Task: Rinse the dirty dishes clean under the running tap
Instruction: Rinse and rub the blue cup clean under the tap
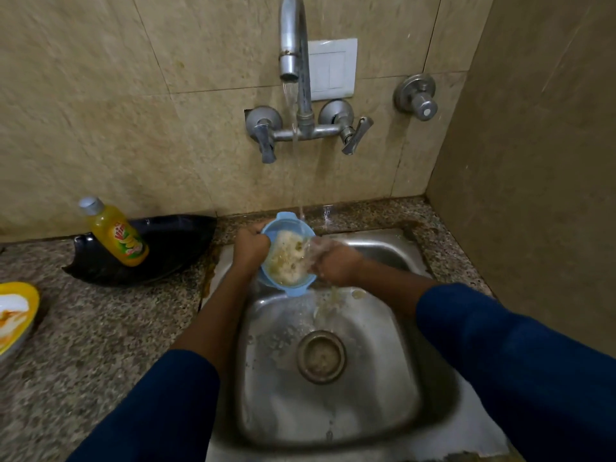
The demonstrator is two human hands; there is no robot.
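On the speckled counter [100, 328], at the far left edge, sits a yellow plate [16, 315] smeared with food. To its right a Vim dish soap bottle [116, 235] leans in a black boat-shaped dish [173, 248].

Over the back of the steel sink [333, 411], the left hand [250, 245] has its fingers clamped on the left rim of a light blue bowl [295, 290]. The bowl is held above the basin, tipped toward the viewer. It is coated inside with pale, rice-like food residue [286, 258].

The tap [290, 45] is running, and its stream [296, 155] lands at the bowl's far rim. The right hand [333, 261] is at the bowl's right edge under splashing water. Blur hides whether it grips the rim or rubs inside. Scraps lie around the drain strainer [321, 356].

To rinse well, the bowl probably needs shifting back so the stream hits the caked middle. The right hand's fingers can then loosen the residue, with the bowl tilted so the waste pours toward the drain. A firm left-hand grip matters, as the wet plastic will be slippery.
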